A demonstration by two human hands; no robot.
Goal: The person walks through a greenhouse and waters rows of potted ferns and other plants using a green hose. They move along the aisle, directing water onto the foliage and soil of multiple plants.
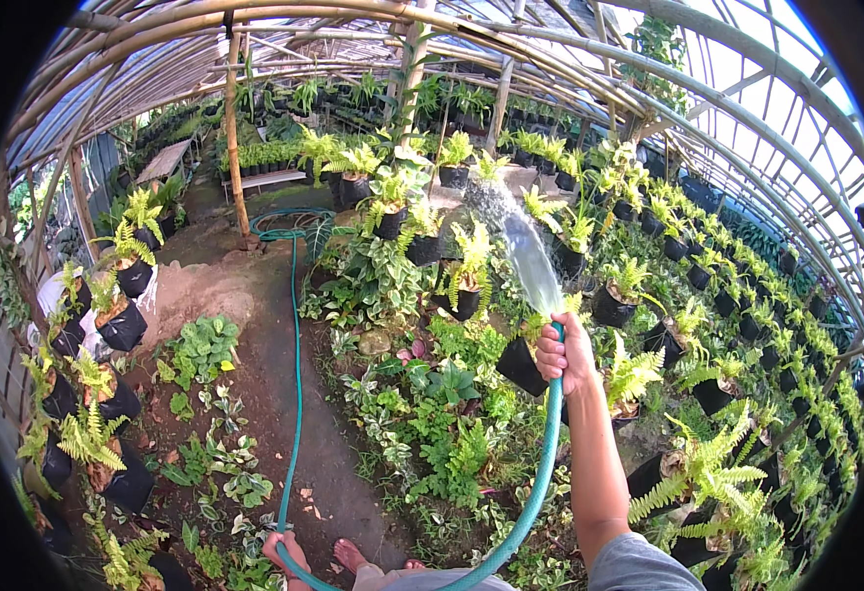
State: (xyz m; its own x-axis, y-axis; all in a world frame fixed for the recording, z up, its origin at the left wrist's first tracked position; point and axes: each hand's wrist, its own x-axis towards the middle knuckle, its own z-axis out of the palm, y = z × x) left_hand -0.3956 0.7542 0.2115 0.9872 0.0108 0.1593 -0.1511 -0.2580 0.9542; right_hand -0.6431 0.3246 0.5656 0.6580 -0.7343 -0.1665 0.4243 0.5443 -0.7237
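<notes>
So the right hand [570, 357] is wrapped around the teal hose [553, 433] just below its open end, holding that end up and pointed away from the body; can't really tell if the thumb covers part of the mouth; water [530, 256] is shooting out in a widening spray toward the potted ferns [471, 258] ahead; the left hand [288, 558] is down low at the bottom edge, fingers curled round a lower stretch of the same hose; from there the line runs up the dirt path [338, 463] to some loose loops [289, 227] beside a bamboo post [235, 138]; leafy ground plants [451, 458] fill the bed between path and right arm, more ferns in black bags [128, 481] line the left side, and a bare foot [349, 554] shows near the left hand.
</notes>
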